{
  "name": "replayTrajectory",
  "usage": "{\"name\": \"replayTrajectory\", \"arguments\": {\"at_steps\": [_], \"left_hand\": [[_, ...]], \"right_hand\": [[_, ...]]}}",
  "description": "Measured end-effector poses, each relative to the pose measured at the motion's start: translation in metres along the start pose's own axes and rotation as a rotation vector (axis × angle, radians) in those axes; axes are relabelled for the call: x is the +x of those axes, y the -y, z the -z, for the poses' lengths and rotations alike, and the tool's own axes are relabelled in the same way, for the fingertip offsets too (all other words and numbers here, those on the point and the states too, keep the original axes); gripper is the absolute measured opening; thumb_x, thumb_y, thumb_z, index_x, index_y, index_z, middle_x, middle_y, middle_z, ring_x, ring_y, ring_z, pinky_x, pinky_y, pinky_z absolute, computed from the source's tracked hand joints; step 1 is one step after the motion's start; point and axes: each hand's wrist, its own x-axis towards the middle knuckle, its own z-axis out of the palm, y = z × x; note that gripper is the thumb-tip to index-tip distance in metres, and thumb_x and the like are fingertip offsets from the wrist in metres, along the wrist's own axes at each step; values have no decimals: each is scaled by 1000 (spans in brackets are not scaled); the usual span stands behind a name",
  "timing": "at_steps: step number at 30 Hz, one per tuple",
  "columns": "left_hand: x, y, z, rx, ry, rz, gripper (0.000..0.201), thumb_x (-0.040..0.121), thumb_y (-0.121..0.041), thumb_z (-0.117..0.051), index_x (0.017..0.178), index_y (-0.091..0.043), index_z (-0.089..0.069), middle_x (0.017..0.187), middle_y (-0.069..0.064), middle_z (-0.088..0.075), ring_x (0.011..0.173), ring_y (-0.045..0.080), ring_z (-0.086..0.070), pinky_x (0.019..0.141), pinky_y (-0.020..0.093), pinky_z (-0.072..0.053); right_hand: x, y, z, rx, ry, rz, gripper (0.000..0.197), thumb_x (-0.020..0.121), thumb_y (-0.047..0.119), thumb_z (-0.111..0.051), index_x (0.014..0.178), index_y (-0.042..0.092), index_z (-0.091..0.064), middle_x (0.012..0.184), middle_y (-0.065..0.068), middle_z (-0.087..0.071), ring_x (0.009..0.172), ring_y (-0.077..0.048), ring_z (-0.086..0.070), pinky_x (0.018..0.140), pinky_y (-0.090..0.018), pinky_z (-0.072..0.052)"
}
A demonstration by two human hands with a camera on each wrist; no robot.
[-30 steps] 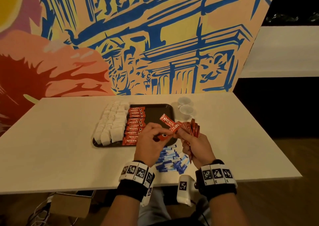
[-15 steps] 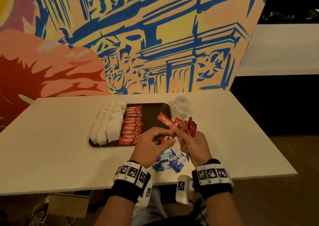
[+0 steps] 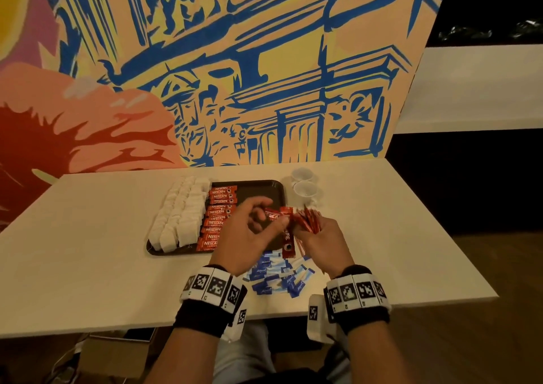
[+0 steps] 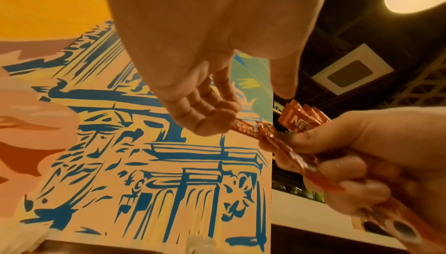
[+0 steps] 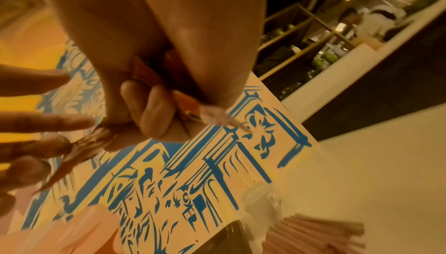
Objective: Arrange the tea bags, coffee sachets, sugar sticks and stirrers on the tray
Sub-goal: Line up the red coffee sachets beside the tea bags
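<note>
Left hand [image 3: 249, 234] pinches one sachet [image 3: 271, 215] from right hand's [image 3: 320, 242] gripped bundle [image 3: 305, 222]; best drawn straight, then laid beside the tray's [image 3: 264, 185] row.

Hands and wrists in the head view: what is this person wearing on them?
Both hands are bare, the left hand and the right hand. Each wrist carries a black cuff under a white band of square black-and-white code markers. A small white tagged box hangs below each wrist.
</note>
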Motion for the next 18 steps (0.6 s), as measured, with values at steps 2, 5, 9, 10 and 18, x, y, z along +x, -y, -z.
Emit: {"name": "replayTrajectory", "arguments": {"at_steps": [2,5,9,10,18], "left_hand": [[6,-4,6,114,-61,-49,36,87,-45,-71,121,-36,-62,102,-5,-53,83,8,-53,71,9,-44],[13,-2,12,237,-24,-61,16,90,-40,-69,106,-41,-68,114,-6,-47,93,-3,-49,79,5,-40],[24,6,23,221,26,-27,4,89,-37,-71,92,-39,-69,116,-8,-49,106,-8,-45,86,1,-31],[27,7,25,171,61,-21,2,90,-35,-70,92,-36,-70,113,-7,-55,105,-1,-51,88,7,-36],[60,24,29,-199,-70,199,10,94,-15,-68,99,-7,-69,86,9,-67,59,14,-61,56,29,-54]], "right_hand": [[3,4,1,-80,90,35,17,91,39,-73,99,24,-75,91,3,-77,88,-16,-72,89,-47,-56],[4,18,0,-92,178,107,16,96,37,-68,103,24,-74,92,6,-77,88,-8,-72,83,-33,-55],[16,26,2,-121,242,116,17,96,37,-67,103,24,-74,91,8,-77,88,-3,-71,80,-25,-51],[20,28,2,-133,259,106,18,95,42,-68,103,27,-74,92,8,-77,89,-5,-72,81,-28,-53],[65,30,-5,-92,403,-23,21,92,36,-73,94,15,-72,70,6,-72,52,2,-57,51,-15,-41]]}}
